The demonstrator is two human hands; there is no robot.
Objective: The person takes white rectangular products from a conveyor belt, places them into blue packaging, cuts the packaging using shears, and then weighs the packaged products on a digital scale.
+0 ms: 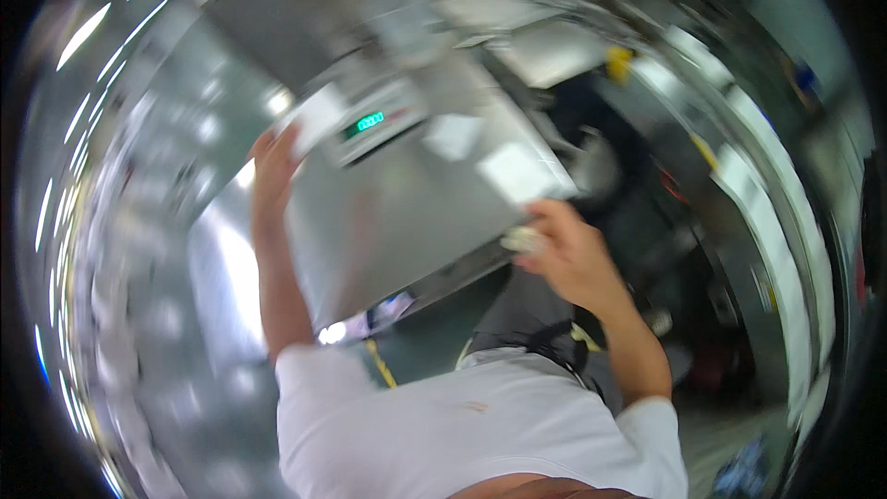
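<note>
At the counter's (407,212) near edge, the right hand (565,254) is curling its fingers around a small pale object (523,239), blurred beyond telling what it is, just below a white paper sheet (517,173) lying at the counter's right corner. Toward the far left of the steel counter, the left hand (274,166) is reaching up, fingers touching a white slip (317,118) beside a scale (374,120) with a green glowing display; whether those fingers are pinching the slip or only resting on it cannot be told through the motion blur.
</note>
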